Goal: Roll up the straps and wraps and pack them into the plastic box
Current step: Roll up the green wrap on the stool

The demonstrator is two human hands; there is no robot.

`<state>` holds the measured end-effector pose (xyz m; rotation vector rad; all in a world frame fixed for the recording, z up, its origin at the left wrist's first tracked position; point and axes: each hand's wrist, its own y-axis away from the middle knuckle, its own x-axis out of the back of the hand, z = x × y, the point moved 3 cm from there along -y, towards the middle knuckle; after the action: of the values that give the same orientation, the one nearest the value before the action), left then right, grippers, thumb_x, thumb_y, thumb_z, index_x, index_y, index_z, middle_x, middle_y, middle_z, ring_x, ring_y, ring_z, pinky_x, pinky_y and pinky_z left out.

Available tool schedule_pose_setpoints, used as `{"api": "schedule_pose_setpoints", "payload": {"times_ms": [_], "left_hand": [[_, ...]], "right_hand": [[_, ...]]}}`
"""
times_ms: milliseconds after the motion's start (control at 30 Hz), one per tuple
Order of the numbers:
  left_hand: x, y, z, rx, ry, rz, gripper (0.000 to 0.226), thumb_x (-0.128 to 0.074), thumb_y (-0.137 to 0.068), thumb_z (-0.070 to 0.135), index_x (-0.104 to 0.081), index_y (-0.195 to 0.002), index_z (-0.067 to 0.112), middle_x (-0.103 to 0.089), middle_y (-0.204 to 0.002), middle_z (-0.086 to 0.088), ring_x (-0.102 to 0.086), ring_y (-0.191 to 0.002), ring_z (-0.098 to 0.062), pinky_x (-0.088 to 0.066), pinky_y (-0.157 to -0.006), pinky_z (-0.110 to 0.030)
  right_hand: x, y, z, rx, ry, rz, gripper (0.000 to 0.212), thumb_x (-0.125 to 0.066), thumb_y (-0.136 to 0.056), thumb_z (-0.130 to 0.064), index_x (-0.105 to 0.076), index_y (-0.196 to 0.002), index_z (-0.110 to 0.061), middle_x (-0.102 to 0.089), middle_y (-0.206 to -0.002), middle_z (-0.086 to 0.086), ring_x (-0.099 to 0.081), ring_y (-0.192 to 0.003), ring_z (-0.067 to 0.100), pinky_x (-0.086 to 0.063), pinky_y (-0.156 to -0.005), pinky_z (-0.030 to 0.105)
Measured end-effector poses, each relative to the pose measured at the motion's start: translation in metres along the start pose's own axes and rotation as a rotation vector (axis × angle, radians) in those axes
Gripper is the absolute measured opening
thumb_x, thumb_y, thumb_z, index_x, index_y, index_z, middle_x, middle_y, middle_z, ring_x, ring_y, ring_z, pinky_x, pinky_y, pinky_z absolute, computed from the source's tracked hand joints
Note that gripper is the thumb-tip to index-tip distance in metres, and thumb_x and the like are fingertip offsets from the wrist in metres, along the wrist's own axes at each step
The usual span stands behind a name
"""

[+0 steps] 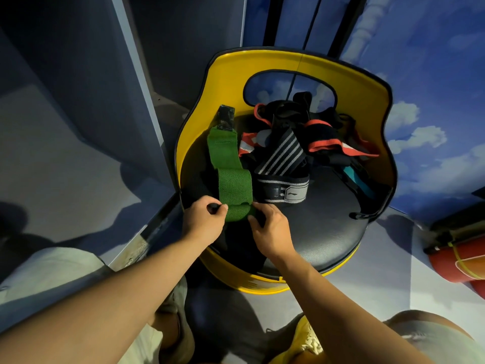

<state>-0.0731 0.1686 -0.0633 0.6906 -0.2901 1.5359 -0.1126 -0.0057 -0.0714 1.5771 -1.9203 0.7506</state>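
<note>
Pinching green wrap (231,177) at its rolled near end — left hand (203,219) and right hand (270,227), fingers clamped on it | wrap lies along black seat (328,227) of yellow chair (225,74) | striped strap (283,169) just beside — tangled straps behind

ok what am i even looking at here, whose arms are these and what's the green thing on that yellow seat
There is no machine here. This is one picture from a camera worn on a person's head, looking down at their own two bare hands. The left hand and the right hand pinch the near end of a green wrap and roll it up. The rest of the wrap lies stretched away across the black cushion of a yellow chair. Beside it sits a black wrap with white stripes, and behind that a heap of black and red straps. No plastic box is in view.
</note>
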Motion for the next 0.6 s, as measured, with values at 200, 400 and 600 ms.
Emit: {"api": "schedule_pose_setpoints", "payload": {"times_ms": [200,400,600], "left_hand": [[-0.003,0.014,-0.018,0.140,0.228,-0.156,0.041,-0.078,-0.083,0.008,-0.064,-0.117,0.029,-0.065,-0.119,-0.004,-0.059,-0.102,-0.012,-0.047,-0.084,-0.027],[0.001,0.015,-0.019,0.099,0.132,-0.168,0.028,-0.075,-0.089,0.021,-0.063,-0.111,0.035,-0.062,-0.108,0.005,-0.061,-0.084,-0.005,-0.046,-0.065,-0.020],[0.002,-0.005,0.002,-0.010,-0.220,-0.138,0.020,-0.063,-0.095,0.039,-0.067,-0.106,0.023,-0.068,-0.099,0.001,-0.060,-0.094,-0.021,-0.042,-0.067,-0.027]], "right_hand": [[0.003,0.014,-0.001,-0.100,-0.160,0.024,0.028,-0.073,-0.088,-0.011,-0.065,-0.115,-0.011,-0.069,-0.100,-0.005,-0.066,-0.093,0.012,-0.053,-0.087,0.025],[0.004,0.017,0.004,-0.133,-0.084,-0.005,0.025,-0.070,-0.093,-0.024,-0.067,-0.113,-0.010,-0.073,-0.102,0.006,-0.066,-0.093,0.020,-0.045,-0.077,0.021],[-0.004,-0.007,0.009,-0.082,0.080,-0.006,0.030,-0.061,-0.098,-0.032,-0.071,-0.108,-0.006,-0.064,-0.104,0.012,-0.060,-0.098,0.029,-0.038,-0.078,0.026]]}}
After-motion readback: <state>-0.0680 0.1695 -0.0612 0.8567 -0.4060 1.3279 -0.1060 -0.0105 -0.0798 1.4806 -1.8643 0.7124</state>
